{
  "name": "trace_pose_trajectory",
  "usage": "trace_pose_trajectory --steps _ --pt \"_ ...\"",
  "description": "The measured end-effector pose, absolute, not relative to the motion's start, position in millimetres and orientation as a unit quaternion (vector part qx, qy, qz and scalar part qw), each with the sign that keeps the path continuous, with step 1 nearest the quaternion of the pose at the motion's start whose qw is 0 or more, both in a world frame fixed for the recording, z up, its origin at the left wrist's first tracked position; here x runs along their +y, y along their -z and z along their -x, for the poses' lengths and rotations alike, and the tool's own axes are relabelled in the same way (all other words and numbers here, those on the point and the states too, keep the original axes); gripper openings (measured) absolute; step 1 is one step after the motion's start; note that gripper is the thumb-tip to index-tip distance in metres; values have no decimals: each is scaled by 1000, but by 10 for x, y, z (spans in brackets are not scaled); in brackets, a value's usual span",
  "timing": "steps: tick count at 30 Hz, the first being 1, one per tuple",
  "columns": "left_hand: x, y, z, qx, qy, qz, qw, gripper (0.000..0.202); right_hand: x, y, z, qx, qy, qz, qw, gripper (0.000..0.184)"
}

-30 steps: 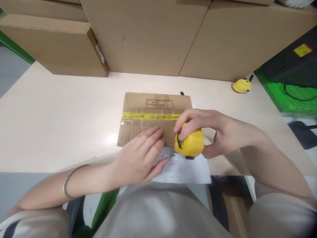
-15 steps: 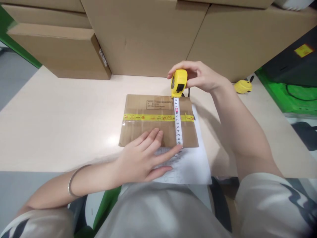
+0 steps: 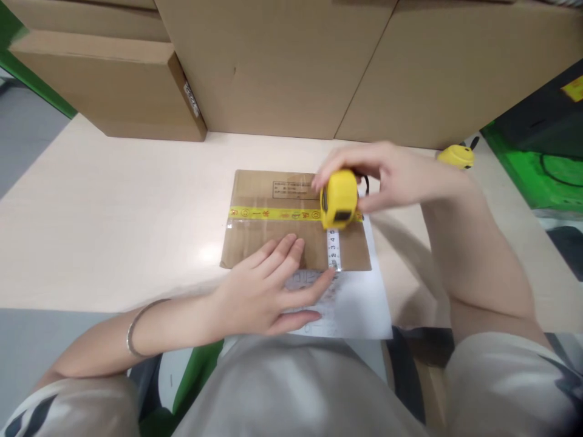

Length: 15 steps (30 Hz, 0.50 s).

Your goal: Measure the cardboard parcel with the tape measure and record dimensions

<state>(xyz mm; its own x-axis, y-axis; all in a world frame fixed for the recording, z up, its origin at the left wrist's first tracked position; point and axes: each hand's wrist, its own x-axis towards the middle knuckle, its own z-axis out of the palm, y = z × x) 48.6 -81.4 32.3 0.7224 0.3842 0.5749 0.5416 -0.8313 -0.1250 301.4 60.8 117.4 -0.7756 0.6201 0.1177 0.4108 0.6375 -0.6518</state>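
A flat cardboard box point(image 3: 268, 240) with a strip of yellow printed tape lies on the table. My right hand point(image 3: 378, 173) grips a yellow tape measure point(image 3: 340, 197) above the box's right half. A short length of white measuring blade point(image 3: 333, 247) runs from its case to the box's near edge. My left hand point(image 3: 268, 291) lies with fingers spread, some of them on the box's near part. Its index fingertip touches the end of the blade. Under the box, a printed white paper sheet point(image 3: 359, 309) sticks out at the near and right sides.
Large cardboard boxes point(image 3: 282, 73) line the back of the table point(image 3: 113, 224). A smaller carton point(image 3: 104, 91) stands at the back left. A second yellow tape measure point(image 3: 456, 156) lies behind my right forearm. Green and black equipment point(image 3: 542, 152) is at the right.
My right hand has brought the tape measure's case nearer, from the box's far edge to over its middle. Less blade shows now. My left hand stays at the near edge.
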Motion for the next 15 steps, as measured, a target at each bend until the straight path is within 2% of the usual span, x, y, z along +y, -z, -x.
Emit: trace_pose_trajectory --steps 3,5,8,12,13,15 --pt "-827 -335 -506 -255 297 911 128 62 155 -1186 -3032 -896 -366 222 117 36" --pt "-842 -370 -482 -255 315 911 81 61 -47 -1161 -3111 -892 -367 222 144 42" --pt "-815 -445 -320 -263 388 882 -39 60 -157 -1085 -3322 -831 -398 311 235 48" --pt "-546 -454 41 -425 497 747 -120 55 -87 -898 -3580 -599 -523 474 378 26" --pt "-440 -425 114 -490 492 705 -145 54 -66 -844 -3609 -552 -539 502 391 22" --pt "-218 -342 201 -600 423 641 -224 69 -49 -748 -3618 -504 -564 533 380 19"
